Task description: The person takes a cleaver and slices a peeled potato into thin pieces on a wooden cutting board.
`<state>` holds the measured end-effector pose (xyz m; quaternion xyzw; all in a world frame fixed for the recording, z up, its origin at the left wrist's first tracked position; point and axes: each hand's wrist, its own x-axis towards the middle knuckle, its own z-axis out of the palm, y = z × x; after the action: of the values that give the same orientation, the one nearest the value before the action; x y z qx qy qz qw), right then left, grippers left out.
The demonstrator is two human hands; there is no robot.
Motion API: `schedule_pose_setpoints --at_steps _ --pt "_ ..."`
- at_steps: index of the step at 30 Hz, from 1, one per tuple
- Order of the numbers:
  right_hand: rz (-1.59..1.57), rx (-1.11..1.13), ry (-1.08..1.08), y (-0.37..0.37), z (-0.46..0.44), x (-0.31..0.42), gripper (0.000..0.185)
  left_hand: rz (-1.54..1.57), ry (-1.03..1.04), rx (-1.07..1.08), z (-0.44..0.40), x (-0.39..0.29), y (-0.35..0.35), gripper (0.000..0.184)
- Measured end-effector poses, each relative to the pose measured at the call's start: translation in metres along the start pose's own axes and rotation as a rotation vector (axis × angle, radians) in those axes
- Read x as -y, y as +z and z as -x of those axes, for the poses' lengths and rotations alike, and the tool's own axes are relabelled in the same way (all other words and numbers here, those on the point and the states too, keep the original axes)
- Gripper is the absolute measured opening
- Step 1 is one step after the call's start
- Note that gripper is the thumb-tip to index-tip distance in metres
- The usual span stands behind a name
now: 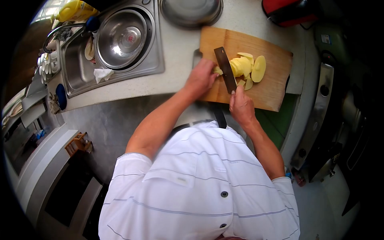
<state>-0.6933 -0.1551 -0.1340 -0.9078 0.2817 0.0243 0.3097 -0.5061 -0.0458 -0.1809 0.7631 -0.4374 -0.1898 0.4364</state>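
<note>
My right hand (242, 106) is closed around the handle end of a cleaver (226, 68), whose broad dark blade stands edge-down over a wooden cutting board (266, 94). On the blade's left side, my left hand (202, 78) has its fingers bent together around a small pale yellow piece of potato (217, 71), mostly covered by the fingertips. To the right of the blade lies an overlapping pile of potato slices (242, 66). One large oval slice (259, 69) rests at the right of that pile.
A metal sink (74, 66) at the left holds a steel basin (124, 38). A crumpled white cloth (103, 75) lies on the sink's front rim. Behind the board sits a round metal pan or lid (191, 12). A red and black appliance (286, 12) stands at the back right.
</note>
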Motion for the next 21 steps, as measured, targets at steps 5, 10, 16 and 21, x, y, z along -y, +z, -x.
schedule_pose_setpoints --at_steps 5,10,16,21 --pt "-0.018 -0.022 0.016 -0.001 0.005 -0.003 0.015 -0.186 -0.053 0.089 -0.004 -0.010 0.004 0.026" --pt "0.000 0.043 0.060 -0.007 0.004 -0.004 0.016 -0.210 -0.060 0.072 -0.003 -0.015 0.007 0.021" --pt "-0.084 0.010 -0.023 -0.011 0.003 -0.008 0.015 -0.195 -0.222 0.130 -0.006 -0.020 -0.002 0.020" --pt "-0.097 0.021 0.003 -0.015 0.001 -0.011 0.015 -0.242 -0.087 0.001 -0.004 -0.030 0.005 0.018"
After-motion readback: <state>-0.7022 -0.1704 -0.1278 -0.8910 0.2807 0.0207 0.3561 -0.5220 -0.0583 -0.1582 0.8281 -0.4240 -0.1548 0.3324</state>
